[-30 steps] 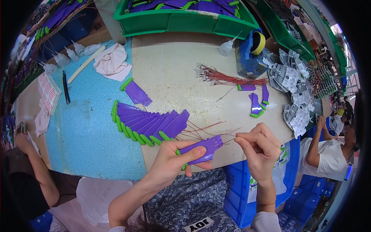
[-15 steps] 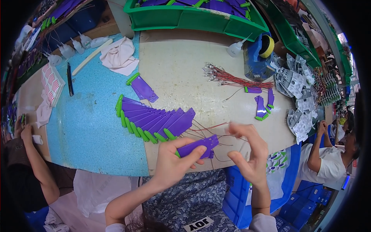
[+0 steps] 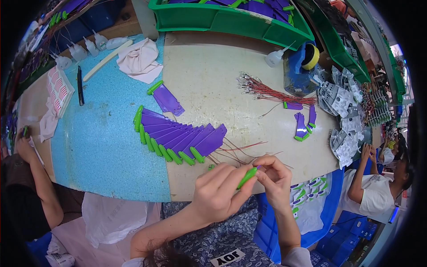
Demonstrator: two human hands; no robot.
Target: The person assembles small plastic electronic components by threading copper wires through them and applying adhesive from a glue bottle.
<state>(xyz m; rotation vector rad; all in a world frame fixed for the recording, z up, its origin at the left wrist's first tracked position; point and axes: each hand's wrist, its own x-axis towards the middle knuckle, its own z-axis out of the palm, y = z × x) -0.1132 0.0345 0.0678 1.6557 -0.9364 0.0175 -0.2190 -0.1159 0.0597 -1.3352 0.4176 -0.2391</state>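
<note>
My left hand [image 3: 218, 191] is closed around a purple plastic piece with a green edge [image 3: 247, 178], turned so the green edge faces up. My right hand [image 3: 276, 178] pinches the far end of this piece, where a bit of purple shows; whether a wire is also between those fingers is hidden. Just beyond my hands, a fanned row of purple pieces with green ends [image 3: 178, 139] lies overlapping on the table. Thin red and dark wires [image 3: 240, 147] trail from the row's right end. One similar piece [image 3: 167, 99] rests apart behind the row.
A bundle of red wires [image 3: 278, 94] and small purple-green pieces [image 3: 300, 125] lie at right, near grey plastic parts [image 3: 342, 129]. A green bin [image 3: 222, 21] stands at the back, a blue crate [image 3: 332, 200] at lower right. A cloth [image 3: 140, 60] lies back left. Other people sit on both sides.
My right hand has come left and closed on the end of the held piece. My left hand has turned the piece so its green edge faces up and shifted slightly right.
</note>
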